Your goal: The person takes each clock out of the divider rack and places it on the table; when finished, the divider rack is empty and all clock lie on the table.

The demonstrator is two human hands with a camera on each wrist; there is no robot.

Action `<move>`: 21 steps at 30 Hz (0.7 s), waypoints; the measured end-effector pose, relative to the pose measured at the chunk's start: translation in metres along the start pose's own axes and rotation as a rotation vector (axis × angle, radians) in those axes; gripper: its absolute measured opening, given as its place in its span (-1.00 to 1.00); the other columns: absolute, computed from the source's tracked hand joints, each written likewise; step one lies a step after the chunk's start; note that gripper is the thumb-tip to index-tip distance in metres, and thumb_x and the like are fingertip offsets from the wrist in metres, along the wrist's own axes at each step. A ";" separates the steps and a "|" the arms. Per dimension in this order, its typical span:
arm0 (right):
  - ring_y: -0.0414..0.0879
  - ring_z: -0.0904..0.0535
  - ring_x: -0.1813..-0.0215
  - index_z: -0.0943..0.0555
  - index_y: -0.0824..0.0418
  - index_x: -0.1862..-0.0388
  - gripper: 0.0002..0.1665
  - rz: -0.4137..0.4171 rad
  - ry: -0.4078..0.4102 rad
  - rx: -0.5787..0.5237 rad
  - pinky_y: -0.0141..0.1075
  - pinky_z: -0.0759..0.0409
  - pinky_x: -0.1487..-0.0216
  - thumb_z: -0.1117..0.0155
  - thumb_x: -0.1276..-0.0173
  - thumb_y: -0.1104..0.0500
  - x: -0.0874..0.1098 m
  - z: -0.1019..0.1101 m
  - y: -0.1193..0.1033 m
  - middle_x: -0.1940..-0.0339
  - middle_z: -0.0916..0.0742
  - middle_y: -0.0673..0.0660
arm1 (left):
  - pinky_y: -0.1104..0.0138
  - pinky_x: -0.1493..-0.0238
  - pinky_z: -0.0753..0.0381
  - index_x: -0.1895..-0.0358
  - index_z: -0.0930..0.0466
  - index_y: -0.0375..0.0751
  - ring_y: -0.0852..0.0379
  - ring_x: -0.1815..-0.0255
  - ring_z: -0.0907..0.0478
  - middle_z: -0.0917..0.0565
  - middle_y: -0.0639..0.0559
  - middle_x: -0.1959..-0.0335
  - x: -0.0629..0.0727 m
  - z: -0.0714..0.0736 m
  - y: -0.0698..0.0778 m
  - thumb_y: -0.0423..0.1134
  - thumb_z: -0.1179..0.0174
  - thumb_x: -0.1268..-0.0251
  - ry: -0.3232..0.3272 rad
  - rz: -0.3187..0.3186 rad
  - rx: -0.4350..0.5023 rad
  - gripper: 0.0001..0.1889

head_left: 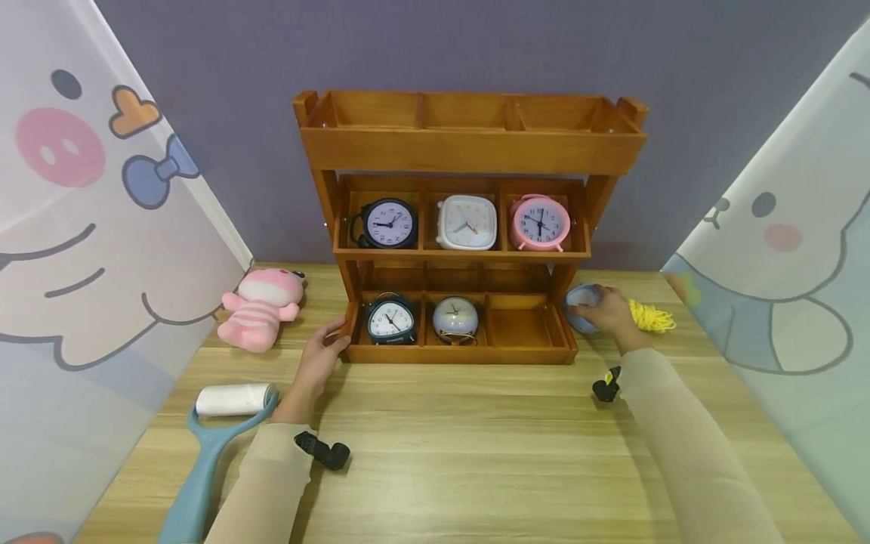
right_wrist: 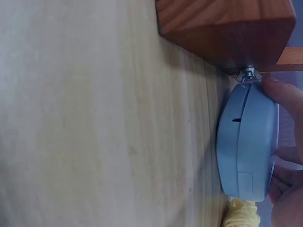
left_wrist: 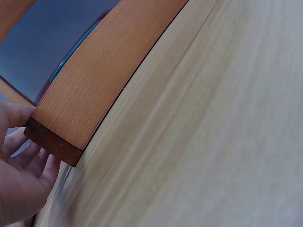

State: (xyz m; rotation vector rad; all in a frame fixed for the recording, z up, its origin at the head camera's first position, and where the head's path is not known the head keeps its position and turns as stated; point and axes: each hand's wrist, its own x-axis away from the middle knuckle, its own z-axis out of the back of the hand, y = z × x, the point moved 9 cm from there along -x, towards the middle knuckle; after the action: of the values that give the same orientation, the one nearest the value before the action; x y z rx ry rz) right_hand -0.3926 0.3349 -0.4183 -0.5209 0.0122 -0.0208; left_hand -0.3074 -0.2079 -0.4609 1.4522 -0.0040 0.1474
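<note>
My right hand [head_left: 612,311] grips a light-blue rounded alarm clock [head_left: 578,321] just outside the shelf's lower right end. In the right wrist view the clock's plastic casing [right_wrist: 244,142] shows a seam and a small slot, with the thumb on one edge and fingers behind. My left hand [head_left: 322,355] holds the lower left end of a brown wooden shelf [head_left: 469,151]. Its fingers [left_wrist: 40,163] bend about the tray's corner in the left wrist view. In the bottom tray sit a dark green clock [head_left: 391,319] and a pale round clock [head_left: 455,317]; the right compartment is bare.
The middle tier holds a black clock [head_left: 389,224], a white clock [head_left: 467,222] and a pink clock [head_left: 540,223]. Yellow cord [head_left: 651,316] lies right of my right hand. To the left are a pink plush toy [head_left: 261,308] and a blue-handled lint roller [head_left: 204,468].
</note>
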 end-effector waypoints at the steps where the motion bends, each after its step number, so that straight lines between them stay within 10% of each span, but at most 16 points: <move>1: 0.54 -0.13 -0.31 -0.14 0.64 -0.37 0.11 0.003 0.004 0.001 0.25 -0.14 -0.29 -0.35 -0.22 -0.15 0.000 0.000 0.000 -0.30 -0.22 0.69 | 0.06 -0.28 -0.23 -0.43 -0.23 -0.36 -0.19 -0.33 -0.24 -0.23 -0.31 -0.39 0.000 0.000 -0.001 -0.40 -0.01 -0.46 0.003 0.000 -0.001 -0.49; 21: 0.50 -0.14 -0.35 -0.21 0.58 -0.38 -0.06 0.077 0.139 -0.154 0.28 -0.13 -0.27 -0.31 -0.34 -0.08 0.031 0.018 -0.009 -0.35 -0.28 0.59 | 0.15 -0.22 -0.24 -0.44 -0.22 -0.37 -0.15 -0.31 -0.24 -0.23 -0.30 -0.39 -0.001 0.001 -0.001 -0.41 -0.01 -0.46 0.013 0.008 0.019 -0.49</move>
State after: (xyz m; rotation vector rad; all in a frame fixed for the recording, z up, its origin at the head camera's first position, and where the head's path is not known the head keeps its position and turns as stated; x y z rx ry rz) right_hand -0.3614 0.3353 -0.3987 -0.6719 0.1706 0.0195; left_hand -0.3078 -0.2089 -0.4621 1.4702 0.0027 0.1640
